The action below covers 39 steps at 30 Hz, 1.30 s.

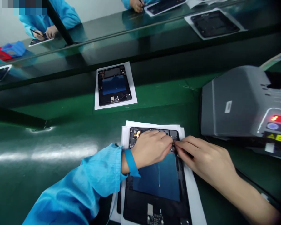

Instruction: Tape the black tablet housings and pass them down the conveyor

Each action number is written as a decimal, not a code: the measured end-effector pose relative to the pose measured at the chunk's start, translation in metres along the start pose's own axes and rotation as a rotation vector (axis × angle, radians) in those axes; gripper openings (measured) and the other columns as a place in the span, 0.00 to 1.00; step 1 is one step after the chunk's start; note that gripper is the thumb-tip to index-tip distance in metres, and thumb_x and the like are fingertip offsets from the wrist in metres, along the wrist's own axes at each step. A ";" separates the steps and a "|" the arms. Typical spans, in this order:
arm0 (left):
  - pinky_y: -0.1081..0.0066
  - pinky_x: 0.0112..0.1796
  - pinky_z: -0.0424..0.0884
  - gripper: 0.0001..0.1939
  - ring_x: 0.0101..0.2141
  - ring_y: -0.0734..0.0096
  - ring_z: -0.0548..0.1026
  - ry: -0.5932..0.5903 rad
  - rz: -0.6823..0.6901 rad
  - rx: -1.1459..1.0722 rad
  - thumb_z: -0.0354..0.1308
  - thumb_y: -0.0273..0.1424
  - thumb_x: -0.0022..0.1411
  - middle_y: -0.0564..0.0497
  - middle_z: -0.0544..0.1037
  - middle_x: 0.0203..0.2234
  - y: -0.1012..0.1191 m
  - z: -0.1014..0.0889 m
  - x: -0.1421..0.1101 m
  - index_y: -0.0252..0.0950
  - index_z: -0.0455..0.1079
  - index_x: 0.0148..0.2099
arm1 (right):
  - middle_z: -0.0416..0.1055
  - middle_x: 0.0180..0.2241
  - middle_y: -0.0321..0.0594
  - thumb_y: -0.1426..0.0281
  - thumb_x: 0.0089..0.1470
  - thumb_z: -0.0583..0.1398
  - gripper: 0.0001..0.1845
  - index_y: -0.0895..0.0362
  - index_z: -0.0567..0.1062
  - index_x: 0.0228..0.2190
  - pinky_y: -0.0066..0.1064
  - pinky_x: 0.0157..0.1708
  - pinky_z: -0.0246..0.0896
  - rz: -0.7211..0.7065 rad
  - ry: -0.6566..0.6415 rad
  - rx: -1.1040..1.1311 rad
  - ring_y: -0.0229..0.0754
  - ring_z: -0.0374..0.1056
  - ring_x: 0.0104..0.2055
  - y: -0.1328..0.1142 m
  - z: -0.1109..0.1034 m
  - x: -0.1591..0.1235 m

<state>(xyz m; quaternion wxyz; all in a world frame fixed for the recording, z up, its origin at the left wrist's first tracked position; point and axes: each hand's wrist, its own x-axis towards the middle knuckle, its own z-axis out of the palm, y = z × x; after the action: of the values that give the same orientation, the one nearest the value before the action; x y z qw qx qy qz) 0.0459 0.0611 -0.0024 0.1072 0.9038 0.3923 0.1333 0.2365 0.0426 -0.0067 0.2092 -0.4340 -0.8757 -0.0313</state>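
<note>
Left hand and right hand, fingers bent, fingertips close together over an opened tablet's upper right; any grip is indiscernible.

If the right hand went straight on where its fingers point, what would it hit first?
Probably the left hand, close ahead of the right hand; depth is unclear, so the opened tablet beneath might come first.

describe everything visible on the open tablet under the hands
The open tablet is a dark slab, inner parts exposed: a central blue panel, a circuit board toward its cropped near end. It lies flat on white sheets. The left hand partly covers its far end; the right hand seemingly touches its right edge.
</note>
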 end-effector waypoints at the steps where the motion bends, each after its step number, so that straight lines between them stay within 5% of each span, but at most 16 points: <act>1: 0.67 0.34 0.67 0.10 0.33 0.67 0.72 0.007 0.001 -0.001 0.49 0.33 0.67 0.52 0.73 0.30 0.000 0.001 -0.001 0.36 0.68 0.35 | 0.72 0.28 0.36 0.71 0.60 0.55 0.10 0.59 0.76 0.32 0.31 0.24 0.50 -0.018 -0.016 -0.025 0.36 0.65 0.26 -0.002 -0.002 0.000; 8: 0.67 0.36 0.68 0.10 0.34 0.66 0.72 -0.014 0.007 -0.005 0.49 0.33 0.67 0.51 0.74 0.30 -0.004 -0.002 0.001 0.36 0.69 0.36 | 0.68 0.25 0.38 0.74 0.58 0.54 0.13 0.64 0.76 0.40 0.34 0.27 0.51 -0.032 -0.083 -0.225 0.39 0.63 0.26 -0.020 -0.008 -0.004; 18: 0.70 0.31 0.65 0.10 0.29 0.68 0.72 0.061 0.049 -0.014 0.49 0.33 0.67 0.52 0.73 0.26 -0.011 -0.013 0.023 0.37 0.70 0.38 | 0.71 0.34 0.38 0.66 0.58 0.56 0.11 0.55 0.73 0.41 0.34 0.29 0.53 0.109 -0.196 -0.059 0.40 0.65 0.34 -0.005 -0.015 0.004; 22: 0.72 0.30 0.65 0.13 0.26 0.71 0.71 0.087 0.064 -0.025 0.47 0.37 0.67 0.53 0.73 0.26 -0.014 -0.014 0.028 0.37 0.70 0.37 | 0.73 0.34 0.37 0.67 0.60 0.54 0.12 0.55 0.72 0.43 0.33 0.32 0.58 0.112 0.104 -0.172 0.39 0.66 0.34 0.016 -0.043 -0.037; 25: 0.73 0.28 0.65 0.13 0.24 0.72 0.69 0.082 0.061 -0.024 0.48 0.38 0.67 0.54 0.72 0.24 -0.013 -0.016 0.030 0.38 0.70 0.36 | 0.75 0.38 0.39 0.70 0.58 0.57 0.11 0.55 0.72 0.43 0.33 0.38 0.61 0.308 0.427 -0.360 0.39 0.68 0.40 0.046 -0.069 -0.091; 30: 0.73 0.27 0.65 0.13 0.23 0.72 0.69 0.058 0.032 -0.035 0.49 0.38 0.66 0.54 0.71 0.24 -0.010 -0.019 0.031 0.38 0.70 0.36 | 0.74 0.41 0.46 0.69 0.57 0.57 0.11 0.56 0.74 0.42 0.36 0.41 0.63 0.629 0.371 -0.521 0.43 0.69 0.41 0.099 -0.089 -0.143; 39: 0.72 0.29 0.65 0.11 0.26 0.71 0.70 0.040 -0.012 -0.024 0.49 0.35 0.66 0.54 0.72 0.24 -0.006 -0.019 0.027 0.37 0.70 0.36 | 0.77 0.35 0.42 0.70 0.57 0.57 0.09 0.55 0.79 0.33 0.32 0.34 0.64 0.484 0.373 -0.503 0.40 0.71 0.35 0.112 -0.099 -0.131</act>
<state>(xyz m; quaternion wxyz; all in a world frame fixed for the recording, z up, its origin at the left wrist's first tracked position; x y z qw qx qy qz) 0.0538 0.0868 0.0182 0.1109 0.8971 0.3983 0.1555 0.4268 -0.0086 0.0175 0.2531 -0.6526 -0.6600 -0.2730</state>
